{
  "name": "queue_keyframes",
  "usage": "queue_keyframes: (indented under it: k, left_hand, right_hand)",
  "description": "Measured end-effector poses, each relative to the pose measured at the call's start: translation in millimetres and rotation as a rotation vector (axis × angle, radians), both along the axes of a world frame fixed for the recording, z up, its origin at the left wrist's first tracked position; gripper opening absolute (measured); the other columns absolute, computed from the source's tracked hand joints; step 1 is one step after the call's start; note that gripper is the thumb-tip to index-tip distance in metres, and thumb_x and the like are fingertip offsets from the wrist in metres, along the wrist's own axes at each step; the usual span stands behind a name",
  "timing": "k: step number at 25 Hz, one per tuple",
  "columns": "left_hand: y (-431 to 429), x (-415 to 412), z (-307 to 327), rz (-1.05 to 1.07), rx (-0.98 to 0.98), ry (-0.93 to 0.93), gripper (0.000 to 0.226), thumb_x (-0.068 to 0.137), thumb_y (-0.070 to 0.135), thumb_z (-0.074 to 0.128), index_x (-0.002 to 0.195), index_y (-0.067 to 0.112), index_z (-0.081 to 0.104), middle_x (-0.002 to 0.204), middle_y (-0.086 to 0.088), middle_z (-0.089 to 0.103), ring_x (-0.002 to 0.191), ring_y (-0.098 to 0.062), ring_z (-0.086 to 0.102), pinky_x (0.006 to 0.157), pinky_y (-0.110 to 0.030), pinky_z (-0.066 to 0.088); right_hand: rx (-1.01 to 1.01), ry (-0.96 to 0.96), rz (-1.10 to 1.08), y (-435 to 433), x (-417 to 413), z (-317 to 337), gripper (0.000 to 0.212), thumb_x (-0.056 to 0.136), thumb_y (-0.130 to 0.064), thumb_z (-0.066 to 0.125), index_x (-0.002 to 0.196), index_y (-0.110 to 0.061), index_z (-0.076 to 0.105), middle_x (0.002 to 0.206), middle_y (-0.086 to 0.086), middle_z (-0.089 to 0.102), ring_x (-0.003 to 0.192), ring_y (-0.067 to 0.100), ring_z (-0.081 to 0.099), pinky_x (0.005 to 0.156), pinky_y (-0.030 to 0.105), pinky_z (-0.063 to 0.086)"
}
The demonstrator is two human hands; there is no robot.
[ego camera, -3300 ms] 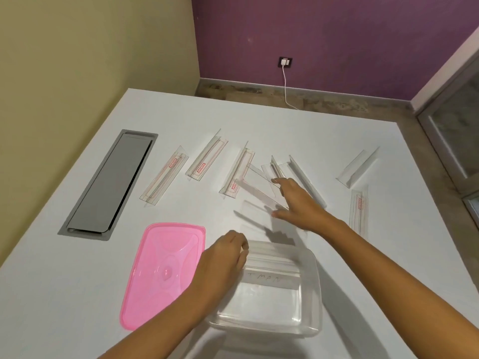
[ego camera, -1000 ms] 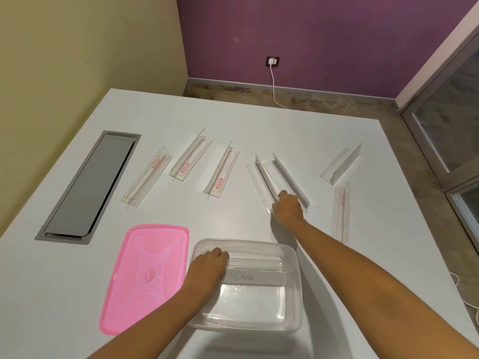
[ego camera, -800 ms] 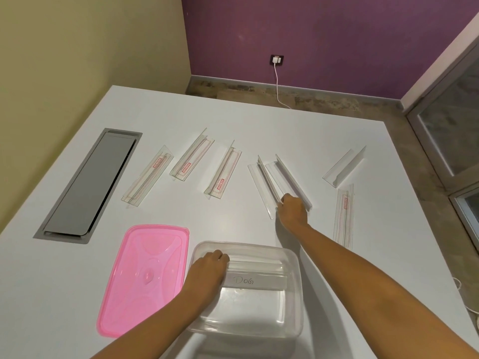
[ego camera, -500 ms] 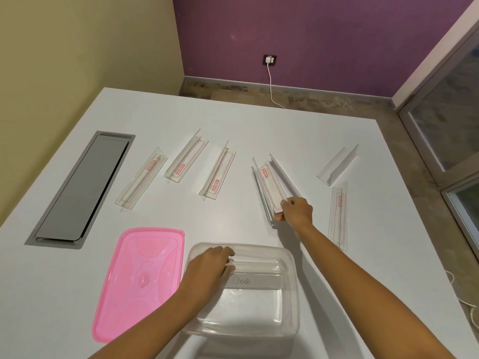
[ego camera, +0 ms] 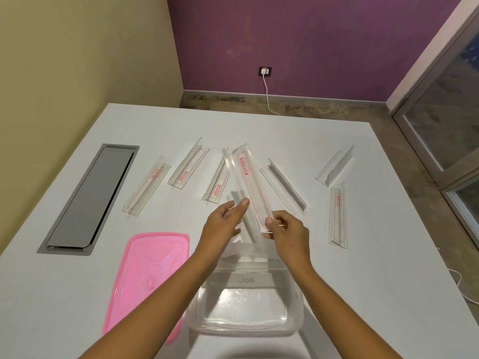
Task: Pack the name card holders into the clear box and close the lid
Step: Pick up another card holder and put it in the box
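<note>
My right hand (ego camera: pixel 287 230) grips the near end of a clear name card holder (ego camera: pixel 250 185) with red print, lifted off the table and pointing away from me. My left hand (ego camera: pixel 223 224) is beside it with fingers spread, fingertips near its left edge; I cannot tell whether they touch it. The clear box (ego camera: pixel 295 320) stands open below both hands, with a holder marked "Dog" (ego camera: pixel 246 281) lying inside. The pink lid (ego camera: pixel 145 278) lies flat to the box's left. Several more holders lie on the white table, among them one at the far left (ego camera: pixel 146 189) and one at the right (ego camera: pixel 338 216).
A grey cable hatch (ego camera: pixel 90 198) is set into the table at the left. The table's right edge (ego camera: pixel 414 216) drops to the floor beside a glass door. A white cable runs from a wall socket (ego camera: pixel 265 71) down to the floor.
My right hand has lifted one holder off the table and brought it toward me. My left hand has left the box's rim and risen next to the held holder.
</note>
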State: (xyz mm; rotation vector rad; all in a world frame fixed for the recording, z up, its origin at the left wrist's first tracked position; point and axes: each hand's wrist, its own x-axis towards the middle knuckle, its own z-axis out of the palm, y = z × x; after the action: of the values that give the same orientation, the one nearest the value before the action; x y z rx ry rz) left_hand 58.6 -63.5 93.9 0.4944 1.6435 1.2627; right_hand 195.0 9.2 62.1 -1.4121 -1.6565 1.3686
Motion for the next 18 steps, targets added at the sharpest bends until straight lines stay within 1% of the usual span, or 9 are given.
queue_keyframes:
  k: [1,3,5,7,9,11,14,16,18]
  left_hand:
    - [0.2,-3.1,4.5,0.027,0.013,-0.071,0.089,0.065,0.064,0.064,0.136,0.014,0.046,0.127,-0.001,0.060,0.110,-0.018,0.062,0.095,-0.038,0.054]
    - [-1.1,-8.2,9.1,0.085,0.012,-0.187,0.078,0.074,0.056,0.067,0.135,0.013,0.045,0.123,-0.004,0.061,0.108,-0.023,0.064,0.093,-0.040,0.055]
    - [-5.1,-9.4,6.9,0.124,-0.029,-0.210,0.072,0.077,0.052,0.067,0.132,0.012,0.046,0.122,-0.006,0.062,0.107,-0.025,0.065,0.094,-0.045,0.054]
    - [-9.5,-8.3,1.6,0.150,-0.051,-0.204,0.071,0.075,0.053,0.069,0.129,0.011,0.050,0.121,-0.008,0.063,0.107,-0.026,0.064,0.093,-0.046,0.055]
    - [-14.0,-7.5,-4.4,0.185,-0.019,-0.242,0.057,0.081,0.046,0.068,0.121,0.007,0.057,0.115,-0.010,0.066,0.103,-0.028,0.066,0.088,-0.045,0.057]
    - [-18.9,-8.5,-9.3,0.226,0.028,-0.299,0.042,0.090,0.033,0.062,0.117,0.002,0.059,0.107,-0.013,0.066,0.095,-0.028,0.067,0.084,-0.041,0.057]
    - [-24.7,-8.7,-14.9,0.212,0.099,-0.368,0.035,0.094,0.022,0.054,0.120,-0.001,0.056,0.108,-0.017,0.064,0.092,-0.029,0.068,0.087,-0.041,0.057]
    - [-29.7,-6.3,-18.5,0.139,0.140,-0.363,0.031,0.094,0.021,0.053,0.119,0.003,0.056,0.115,-0.017,0.065,0.094,-0.026,0.070,0.086,-0.036,0.059]
    - [-36.7,-3.4,-24.0,0.090,0.165,-0.339,0.025,0.093,0.021,0.056,0.115,0.009,0.059,0.115,-0.015,0.067,0.093,-0.021,0.072,0.080,-0.029,0.060]
  right_hand:
    - [0.161,-0.056,0.010,-7.3,1.3,-0.9,0.008,0.091,-0.015,0.060,0.091,-0.018,0.067,0.082,-0.004,0.070,0.074,0.012,0.071,0.070,0.020,0.057]
    - [0.420,-0.134,0.059,-22.2,4.6,-4.6,0.013,0.091,-0.015,0.060,0.101,-0.017,0.068,0.089,-0.003,0.071,0.080,0.008,0.066,0.074,0.020,0.055]
    - [0.642,-0.191,0.136,-35.5,8.5,-10.1,0.019,0.090,-0.014,0.062,0.108,-0.013,0.067,0.100,-0.001,0.071,0.088,0.007,0.065,0.080,0.017,0.053]
    - [0.878,-0.294,0.220,-41.7,12.8,-15.0,0.025,0.086,-0.011,0.067,0.112,-0.010,0.068,0.106,0.003,0.071,0.094,0.013,0.068,0.079,0.022,0.058]
    - [0.995,-0.344,0.269,-44.2,16.4,-15.8,0.030,0.085,-0.013,0.068,0.115,-0.012,0.067,0.111,0.004,0.070,0.099,0.017,0.067,0.076,0.028,0.060]
    - [0.929,-0.336,0.302,-47.3,17.1,-10.5,0.033,0.091,-0.028,0.060,0.123,-0.021,0.062,0.122,0.000,0.065,0.109,0.013,0.062,0.084,0.026,0.057]
    - [0.450,-0.148,0.334,-48.3,13.4,2.2,0.048,0.089,-0.056,0.046,0.134,-0.038,0.044,0.134,-0.015,0.052,0.121,0.002,0.049,0.096,0.019,0.045]
    - [0.114,-0.050,0.379,-38.6,12.7,7.1,0.061,0.080,-0.061,0.055,0.135,-0.042,0.037,0.129,-0.017,0.053,0.117,0.003,0.052,0.095,0.018,0.042]
    - [-0.093,-0.066,0.498,-27.6,16.0,9.8,0.070,0.073,-0.055,0.068,0.135,-0.042,0.037,0.124,-0.013,0.056,0.112,0.003,0.054,0.095,0.018,0.040]
